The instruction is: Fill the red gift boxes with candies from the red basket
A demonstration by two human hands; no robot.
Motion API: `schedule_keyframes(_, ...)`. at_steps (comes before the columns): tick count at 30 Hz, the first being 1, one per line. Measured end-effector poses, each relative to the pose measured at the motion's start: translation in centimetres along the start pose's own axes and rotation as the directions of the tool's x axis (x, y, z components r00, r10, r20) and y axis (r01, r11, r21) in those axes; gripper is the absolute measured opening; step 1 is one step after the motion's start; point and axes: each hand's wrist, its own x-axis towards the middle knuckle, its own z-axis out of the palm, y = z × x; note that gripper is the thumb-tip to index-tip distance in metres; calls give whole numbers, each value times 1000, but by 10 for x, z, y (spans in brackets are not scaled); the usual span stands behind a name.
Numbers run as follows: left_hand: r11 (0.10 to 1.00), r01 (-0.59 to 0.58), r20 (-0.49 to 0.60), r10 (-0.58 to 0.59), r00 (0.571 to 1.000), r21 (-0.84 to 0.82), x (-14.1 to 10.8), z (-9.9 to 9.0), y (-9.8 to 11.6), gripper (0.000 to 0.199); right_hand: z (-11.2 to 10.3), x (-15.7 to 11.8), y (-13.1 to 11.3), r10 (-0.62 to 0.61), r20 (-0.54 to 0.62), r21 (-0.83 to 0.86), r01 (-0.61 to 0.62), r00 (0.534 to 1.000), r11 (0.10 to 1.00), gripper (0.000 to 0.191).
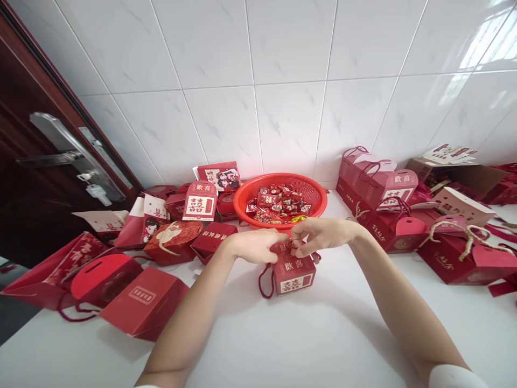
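Note:
A small red gift box [294, 284] with white-panelled double-happiness characters on its front stands on the white table before me. My left hand [256, 246] is closed on the box's upper left side, its fingertips at the top flaps. From the top edge, my right hand [317, 235] reaches in with thumb and fingers pinched together. What lies between those fingertips is small and reddish, and I cannot make it out. A dark red cord handle [264, 283] loops down at the box's left side. The inside of the box is hidden.
Behind the box sits a red plastic basket [241, 203] of wrapped candies [278, 203]. Assorted red gift boxes [139, 302] crowd the left, and more boxes [464, 258] stand at right. A tiled wall [291, 124] rises behind; a dark door [36, 178] is at left.

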Motion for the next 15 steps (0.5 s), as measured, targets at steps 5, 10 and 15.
schedule_keyframes(5,996,70,-26,-68,997,64,-4,0,2,44,1,0,-1,-16,-13,-44,15,1000,999,31)
schedule_keyframes(10,951,26,-138,-72,988,-309,-14,-8,-4,40,4,0,-4,13,-32,-94,-16,999,995,25)
schedule_keyframes(15,727,-107,-216,-57,975,-678,-26,-20,-5,42,6,-2,-9,29,-43,-109,-33,999,993,22)
